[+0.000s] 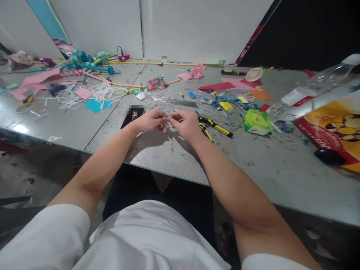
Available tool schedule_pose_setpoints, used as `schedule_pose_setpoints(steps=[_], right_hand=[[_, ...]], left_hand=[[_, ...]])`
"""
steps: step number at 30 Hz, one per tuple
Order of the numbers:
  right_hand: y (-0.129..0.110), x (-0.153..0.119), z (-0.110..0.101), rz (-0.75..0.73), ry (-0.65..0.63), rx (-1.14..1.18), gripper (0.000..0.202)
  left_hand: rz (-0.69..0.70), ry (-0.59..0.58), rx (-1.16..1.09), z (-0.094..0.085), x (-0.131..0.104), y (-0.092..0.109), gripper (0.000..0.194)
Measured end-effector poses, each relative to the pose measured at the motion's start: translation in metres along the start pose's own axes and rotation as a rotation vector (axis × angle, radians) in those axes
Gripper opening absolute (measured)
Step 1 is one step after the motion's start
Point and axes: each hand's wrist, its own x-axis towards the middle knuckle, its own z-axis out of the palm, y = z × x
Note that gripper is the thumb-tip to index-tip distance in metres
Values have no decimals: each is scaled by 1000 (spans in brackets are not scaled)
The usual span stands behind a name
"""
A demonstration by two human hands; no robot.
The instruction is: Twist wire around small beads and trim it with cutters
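On the table were: pliers; behind them, leftward, wires; well left, paper strips; right of the pliers, a packet; right of that, a bottle; at far right, a bag.

Count: two hands, i.e. one bare left hand and one bare right hand; thin silvery pieces at the fingers, number unclear. Also one clear plastic bottle with a white cap, one bright green plastic packet, one yellow-and-red printed bag, one round cream-coloured shallow disc. Straight silver wires: one loose bundle, too fine to count individually.
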Motion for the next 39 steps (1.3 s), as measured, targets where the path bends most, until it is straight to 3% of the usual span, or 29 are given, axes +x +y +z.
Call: schedule_pose_setpoints(steps=[9, 20, 25, 31, 35, 39], right_hand=[[-1, 4, -11, -86, -92, -172, 18], [-11, -1, -9, -66, -81, -252, 22], [-13, -1, -11, -33, -95, -158, 26], [-9, 0, -14, 80, -174, 112, 35], [1, 1, -6, 115, -115, 231, 49], [8, 1, 2, 144, -38, 237, 49]], left_hand=[[71, -80, 55, -3, 1, -7, 19], [99, -111, 116, -3, 0, -8, 26], [73, -106, 112, -2, -3, -6, 30], [67, -111, 67, -3, -2, -5, 26], [82, -78, 35, -2, -1, -6, 25], [85, -67, 25, -1, 0, -6, 21]])
